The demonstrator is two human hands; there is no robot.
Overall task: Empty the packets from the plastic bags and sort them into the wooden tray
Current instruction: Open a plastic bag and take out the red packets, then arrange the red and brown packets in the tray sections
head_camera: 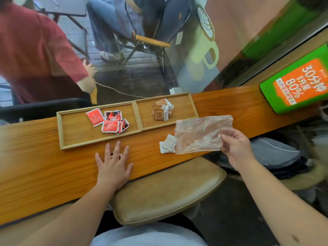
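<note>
Head view: R hand (236,148) pinches crinkly clear plastic bag (200,134).

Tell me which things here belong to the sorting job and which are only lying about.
Job:
two-compartment wooden tray
red foil packets
brown packets
white packets on the counter
clear plastic bag, pinched by right hand
left hand, flat on a small red thing

About:
green and orange sign
tan padded stool
</note>
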